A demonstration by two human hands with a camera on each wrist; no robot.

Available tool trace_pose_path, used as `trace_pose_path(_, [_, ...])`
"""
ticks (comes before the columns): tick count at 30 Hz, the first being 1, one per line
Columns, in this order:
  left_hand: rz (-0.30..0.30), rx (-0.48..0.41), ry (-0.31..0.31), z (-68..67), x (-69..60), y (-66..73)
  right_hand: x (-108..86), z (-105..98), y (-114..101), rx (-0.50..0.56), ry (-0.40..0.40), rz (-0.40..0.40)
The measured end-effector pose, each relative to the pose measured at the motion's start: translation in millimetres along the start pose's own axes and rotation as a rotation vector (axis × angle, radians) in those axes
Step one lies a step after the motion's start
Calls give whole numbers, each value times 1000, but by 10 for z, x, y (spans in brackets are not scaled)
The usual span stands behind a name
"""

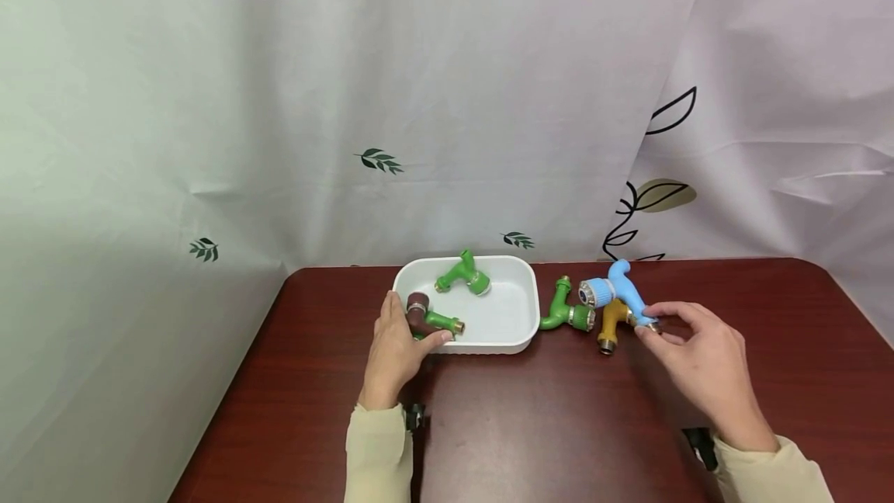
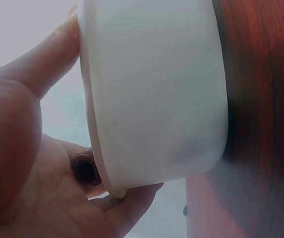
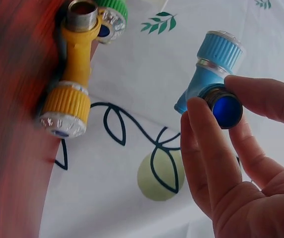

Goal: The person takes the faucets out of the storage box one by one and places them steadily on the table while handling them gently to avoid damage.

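Observation:
A white plastic tray (image 1: 503, 347) stands near the table's back edge. My left hand (image 1: 394, 352) grips its front left corner, thumb at the front rim and fingers along the left side. Inside lie a green tap (image 1: 459, 273) at the back and, by my left thumb, a brown tap (image 1: 417, 311) against another green tap (image 1: 444, 322). My right hand (image 1: 701, 359) holds a light blue tap (image 1: 624, 286) by its threaded end, above the table. Beneath it lies a yellow tap (image 1: 611, 324). A green tap (image 1: 561, 309) rests between that one and the tray.
The dark red wooden table (image 1: 531, 425) ends at a pale cloth backdrop (image 1: 454, 99) printed with leaves. Dark wrist devices (image 1: 415, 417) sit at both cuffs.

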State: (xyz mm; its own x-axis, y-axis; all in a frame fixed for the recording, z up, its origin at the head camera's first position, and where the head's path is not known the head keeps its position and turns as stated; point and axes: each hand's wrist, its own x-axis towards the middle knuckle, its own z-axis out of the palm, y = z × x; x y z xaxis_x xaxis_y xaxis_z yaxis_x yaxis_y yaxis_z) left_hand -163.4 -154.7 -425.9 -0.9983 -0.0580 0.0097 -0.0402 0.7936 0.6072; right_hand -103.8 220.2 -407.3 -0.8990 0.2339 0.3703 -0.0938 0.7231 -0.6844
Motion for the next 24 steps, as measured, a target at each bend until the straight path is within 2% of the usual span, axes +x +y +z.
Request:
trace_pose_path(17, [4, 1, 0, -5, 8, -14, -53, -115, 198, -79, 5, 5])
trace_pose_path(24, [5, 5, -9, -1, 14, -13, -92, -167, 295, -113, -16, 13])
